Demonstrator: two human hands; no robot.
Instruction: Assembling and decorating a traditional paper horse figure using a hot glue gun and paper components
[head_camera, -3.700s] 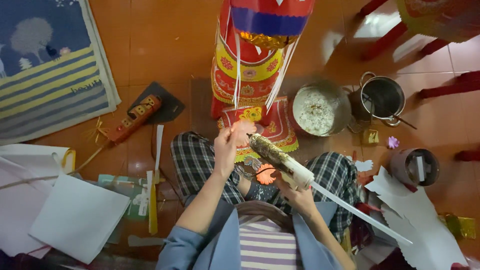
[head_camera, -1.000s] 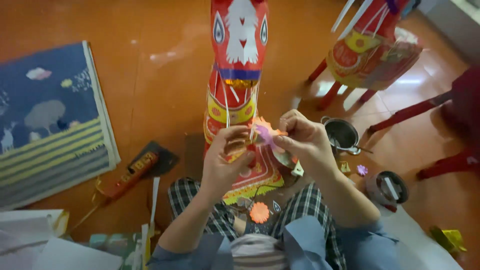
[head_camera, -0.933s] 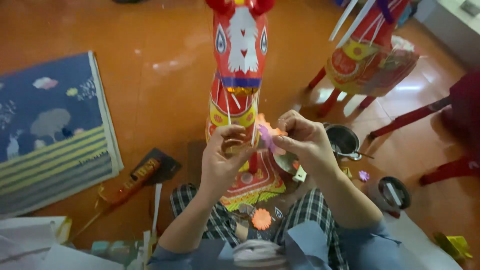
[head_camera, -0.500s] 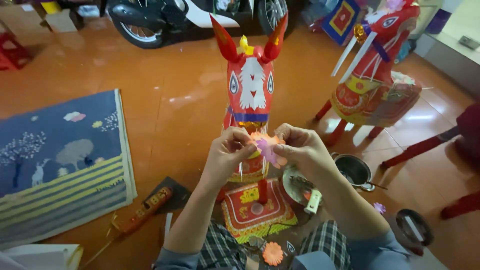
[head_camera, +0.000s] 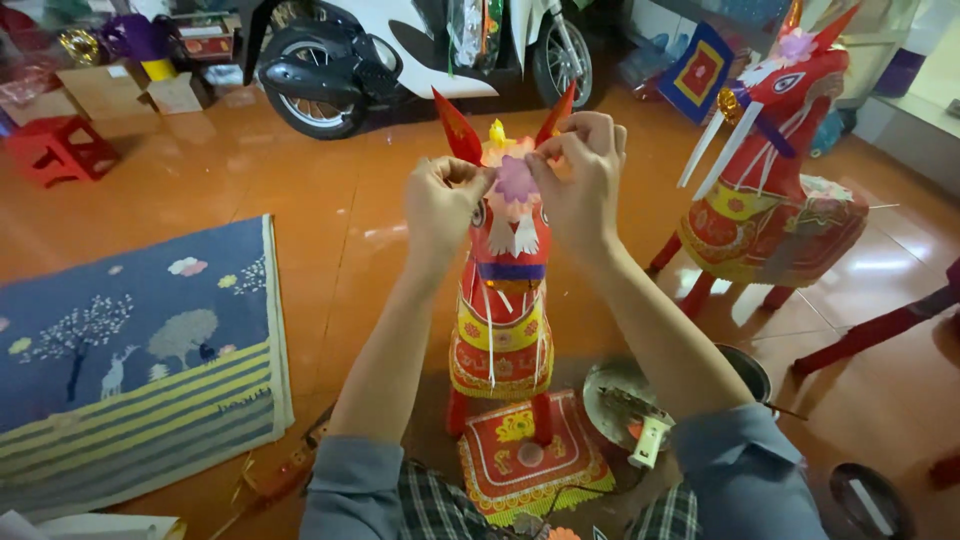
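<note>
Red paper horse figure (head_camera: 503, 320) with yellow trim: upright on the orange tiled floor (head_camera: 330, 220), near the blue picture rug (head_camera: 130, 350). Left hand (head_camera: 440, 205) and right hand (head_camera: 580, 175): fingers pinched on a pale purple paper flower (head_camera: 517, 180) at the forehead.

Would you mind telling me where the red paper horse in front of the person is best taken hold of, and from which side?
Probably by the neck, from the two sides. The paper horse stands upright on thin legs, and its neck is the narrow column between head and body. Its forehead is taken: the left hand and right hand pinch a pink paper flower there. The pointed ears look fragile.
</note>
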